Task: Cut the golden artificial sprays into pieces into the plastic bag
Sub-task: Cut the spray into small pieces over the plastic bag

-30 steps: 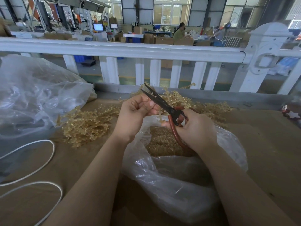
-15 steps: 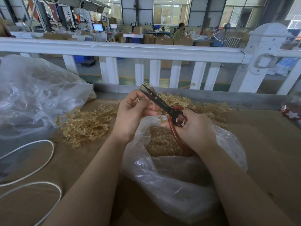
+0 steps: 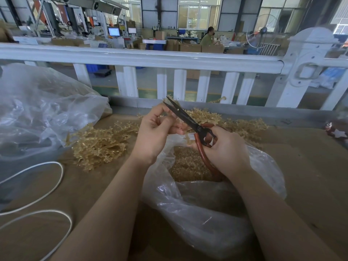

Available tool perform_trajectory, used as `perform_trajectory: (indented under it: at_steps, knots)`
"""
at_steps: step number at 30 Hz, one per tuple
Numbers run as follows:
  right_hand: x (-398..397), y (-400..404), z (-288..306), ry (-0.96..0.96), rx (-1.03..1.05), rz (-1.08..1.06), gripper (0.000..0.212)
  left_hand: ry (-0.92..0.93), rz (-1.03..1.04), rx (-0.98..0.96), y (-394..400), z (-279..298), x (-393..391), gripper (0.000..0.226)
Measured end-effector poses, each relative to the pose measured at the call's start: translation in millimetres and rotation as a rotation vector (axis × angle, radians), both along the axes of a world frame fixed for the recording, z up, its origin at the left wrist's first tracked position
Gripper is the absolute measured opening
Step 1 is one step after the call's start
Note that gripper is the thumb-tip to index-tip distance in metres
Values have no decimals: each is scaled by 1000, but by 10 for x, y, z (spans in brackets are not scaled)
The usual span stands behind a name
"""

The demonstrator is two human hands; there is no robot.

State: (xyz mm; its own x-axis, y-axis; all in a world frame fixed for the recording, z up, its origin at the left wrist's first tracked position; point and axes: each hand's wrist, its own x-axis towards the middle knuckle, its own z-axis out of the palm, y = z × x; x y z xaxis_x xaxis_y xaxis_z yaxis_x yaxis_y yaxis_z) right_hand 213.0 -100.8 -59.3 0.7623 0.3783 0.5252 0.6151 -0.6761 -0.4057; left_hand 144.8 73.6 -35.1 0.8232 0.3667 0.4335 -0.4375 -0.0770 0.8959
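Observation:
My right hand grips the red handles of black-bladed scissors, whose blades are slightly parted and point up and left. My left hand pinches a small piece of golden spray right beside the blades, above the open clear plastic bag. Cut golden bits fill the bag's bottom. Uncut golden sprays lie heaped on the brown table to the left, and more golden sprays spread behind my hands.
A large crumpled clear bag sits at the left. White cord loops over the table's near left. A white railing borders the far edge. A small red and white ornament lies at the right edge.
My left hand has shifted up a little along the blades with the spray piece. The scissors blades stay slightly parted; my right hand has hardly moved.

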Motion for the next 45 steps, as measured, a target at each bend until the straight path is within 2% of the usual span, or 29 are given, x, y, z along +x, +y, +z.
perform_trajectory:
  at_steps: [14, 18, 20, 23, 27, 30, 37, 38, 42, 45]
  knots:
    - [-13, 6, 16, -35, 34, 13, 50, -5, -9, -13, 19, -16, 2, 11]
    - [-4, 18, 1, -14, 56, 29, 52, 12, 18, -107, 18, -14, 4, 9]
    - [1, 28, -6, 9, 88, 56, 44, 33, 54, -164, 22, -22, 13, 10]
    - [-6, 65, 10, 111, 157, 94, 28, 82, 71, -169, 2, -43, 29, 8]
    - [-22, 84, 50, 341, 292, 170, 35, 135, 65, -143, -26, -59, 50, 7]
    - [-6, 76, 58, 475, 402, 240, 17, 160, 67, -158, -20, -49, 44, 9]
    - [30, 79, 45, 513, 521, 280, 19, 64, -52, -455, -56, 11, 45, 12]
    - [22, 80, 50, 516, 555, 290, 19, 78, -79, -433, -60, 10, 45, 12]
    - [-42, 77, 113, 522, 767, 367, 27, 206, -137, -95, -112, -32, 39, 12]
    - [-33, 76, 125, 521, 849, 349, 24, 219, -188, -54, -156, -43, 29, 6]
